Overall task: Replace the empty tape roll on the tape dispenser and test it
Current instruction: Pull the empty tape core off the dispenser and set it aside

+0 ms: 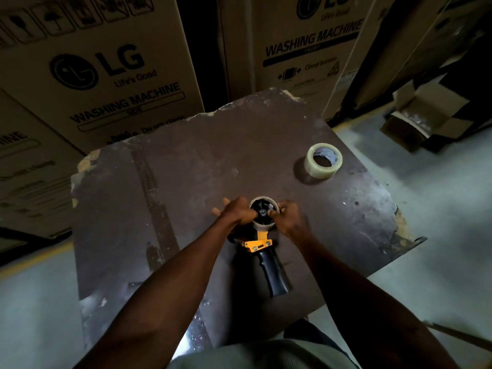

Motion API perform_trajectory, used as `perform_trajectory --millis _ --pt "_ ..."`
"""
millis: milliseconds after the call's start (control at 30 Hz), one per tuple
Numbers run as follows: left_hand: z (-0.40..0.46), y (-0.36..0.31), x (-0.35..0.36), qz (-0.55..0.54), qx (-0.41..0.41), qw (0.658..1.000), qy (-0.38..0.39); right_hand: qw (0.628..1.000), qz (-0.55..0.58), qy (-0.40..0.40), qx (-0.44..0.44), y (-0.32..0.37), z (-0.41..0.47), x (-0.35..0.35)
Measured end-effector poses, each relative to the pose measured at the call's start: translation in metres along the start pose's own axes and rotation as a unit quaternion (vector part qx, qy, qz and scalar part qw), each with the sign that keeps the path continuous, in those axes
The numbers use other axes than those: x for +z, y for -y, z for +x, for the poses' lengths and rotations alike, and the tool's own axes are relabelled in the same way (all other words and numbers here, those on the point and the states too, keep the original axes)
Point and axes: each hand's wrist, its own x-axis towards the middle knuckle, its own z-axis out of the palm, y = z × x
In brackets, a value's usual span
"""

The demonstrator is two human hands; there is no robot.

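A yellow tape dispenser (259,245) with a black handle lies flat on the dark worn table (186,182), handle pointing toward me. An empty cardboard tape core (263,224) sits around its black hub. My left hand (235,213) grips the core's left side and my right hand (288,217) grips its right side, fingertips touching the hub. A full roll of clear tape (323,161) lies flat on the table, far right, apart from both hands.
Large cardboard washing-machine boxes (106,75) stand close behind the table. An open small carton (420,118) lies on the grey floor at the right. The table's edges are chipped.
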Motion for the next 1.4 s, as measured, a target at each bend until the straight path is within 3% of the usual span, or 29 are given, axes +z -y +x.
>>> perform_trajectory --millis 433,633,833,1000,1233,1400 --pt "0.007 0.006 0.004 -0.004 0.017 1.000 -0.011 1.000 0.014 -0.014 0.017 0.001 0.006 0.005" --pt "0.007 0.013 0.000 -0.051 0.054 0.997 -0.008 0.999 0.049 0.011 -0.017 -0.009 0.008 0.008" --pt "-0.018 0.017 -0.021 -0.191 0.172 0.961 0.100 0.977 0.162 0.106 -0.093 -0.025 0.001 -0.007" --pt "-0.014 0.037 -0.025 -0.154 0.219 0.953 0.144 0.946 0.187 0.193 -0.180 -0.024 -0.010 -0.015" --pt "-0.020 0.037 -0.015 -0.053 0.277 0.957 0.073 0.937 0.198 0.186 -0.217 -0.026 -0.009 -0.011" --pt "-0.004 0.049 -0.007 -0.043 0.256 0.964 0.056 0.942 0.198 0.178 -0.206 -0.025 -0.007 -0.015"
